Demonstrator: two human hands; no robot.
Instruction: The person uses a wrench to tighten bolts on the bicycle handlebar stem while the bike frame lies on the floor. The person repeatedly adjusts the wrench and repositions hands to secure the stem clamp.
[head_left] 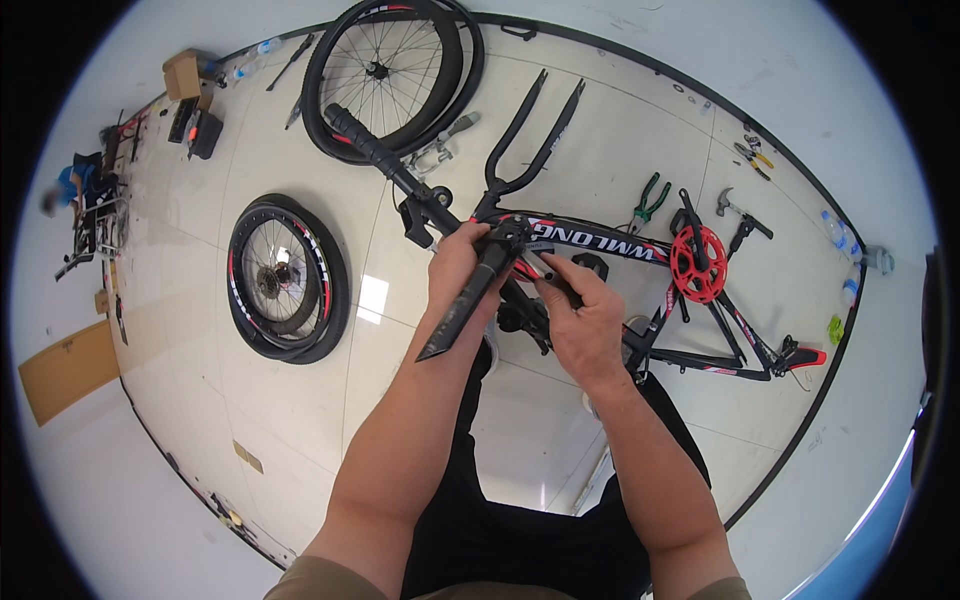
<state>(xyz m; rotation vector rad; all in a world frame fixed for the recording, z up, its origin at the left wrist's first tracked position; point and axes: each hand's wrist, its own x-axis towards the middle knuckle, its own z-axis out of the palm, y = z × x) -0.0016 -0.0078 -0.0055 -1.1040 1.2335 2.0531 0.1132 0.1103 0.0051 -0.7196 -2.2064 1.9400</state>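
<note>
The left hand (458,262) is closed around a black tube (468,303) near its clamp-like head, while its slant-cut end points back toward the wearer, over the left wrist. The right hand (585,320) pinches a slim silvery piece (537,263) between thumb and fingers, its tip close to that head; what the piece is cannot be told. The tube is in the air, in front of the left end of the black-and-red bicycle frame (600,240), which lies on the floor. At that same end, a black handlebar (380,157) slants past the left hand, and a fork (556,140) points away from the wearer. At the frame's right part sits a red chainring (698,264). Just beyond the frame lie green-handled pliers (651,203) and a hammer (745,212), with yellow-handled pliers (756,157) farther off. Left of the frame, one wheel (268,280) lies flat; another wheel (377,71) lies beyond its handlebar end. Far left of the frame is another person in blue (72,186).
</note>
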